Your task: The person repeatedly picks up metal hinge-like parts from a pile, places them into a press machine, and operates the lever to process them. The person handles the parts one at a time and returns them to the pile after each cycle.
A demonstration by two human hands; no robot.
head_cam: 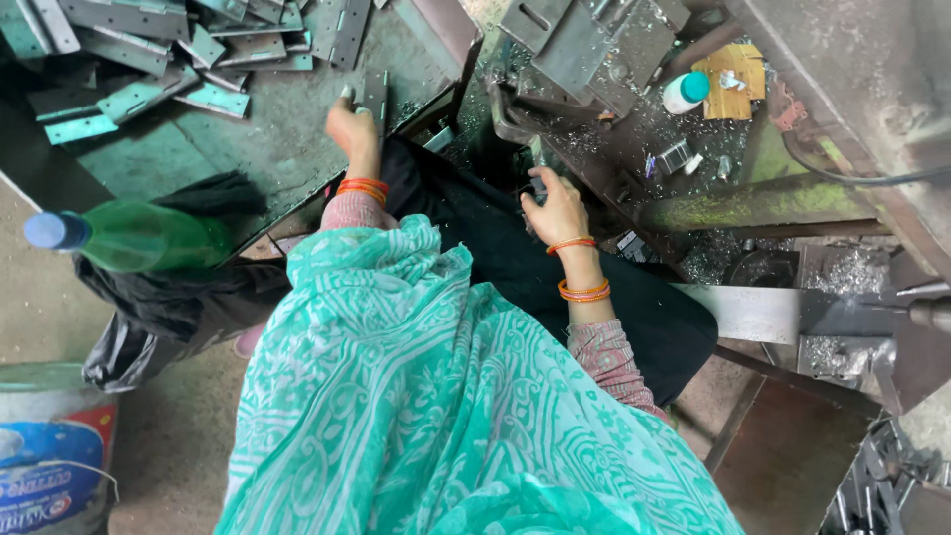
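My left hand (pixel 353 127) reaches forward over a green metal tray and grips a flat grey metal plate (pixel 374 96) by its near end. My right hand (pixel 553 206) is lower and to the right, its fingers closed around a dark metal part (pixel 536 168) at the edge of a machine bed covered in metal shavings. Both wrists wear orange bangles. A teal patterned cloth (pixel 446 396) covers my lap and hides my forearms.
Several grey metal plates (pixel 158 50) lie piled on the green tray (pixel 248 149) at the top left. A green bottle (pixel 129 236) lies at left above a paint bucket (pixel 50 456). A small white bottle with a teal cap (pixel 686 92) stands on the machine (pixel 594 59).
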